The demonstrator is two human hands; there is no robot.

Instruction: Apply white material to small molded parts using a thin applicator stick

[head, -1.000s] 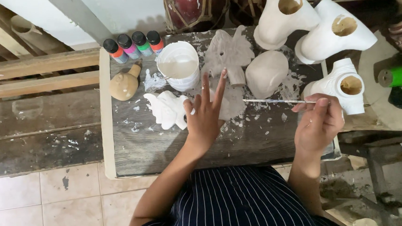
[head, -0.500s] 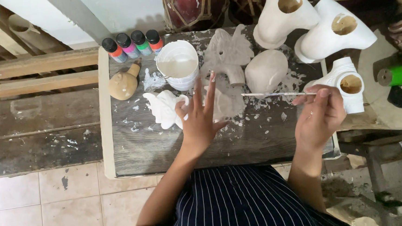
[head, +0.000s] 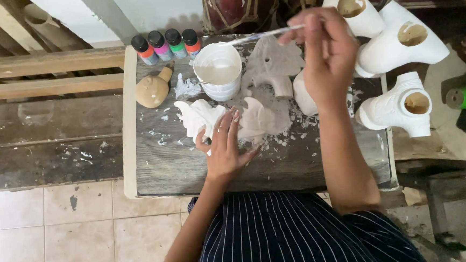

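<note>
Seen from above, a person in a striped apron works at a paint-spattered wooden table. The left hand lies flat, fingers slightly spread, pressing on a pale carved piece just in front of a white paint cup. The right hand is raised to the right of the cup, fingers pinched together on a thin brush whose tip points toward the cup. Four small paint bottles stand in a row just behind the cup. A tan gourd-shaped piece lies left of it. Three white hollow figures stand well to its right.
</note>
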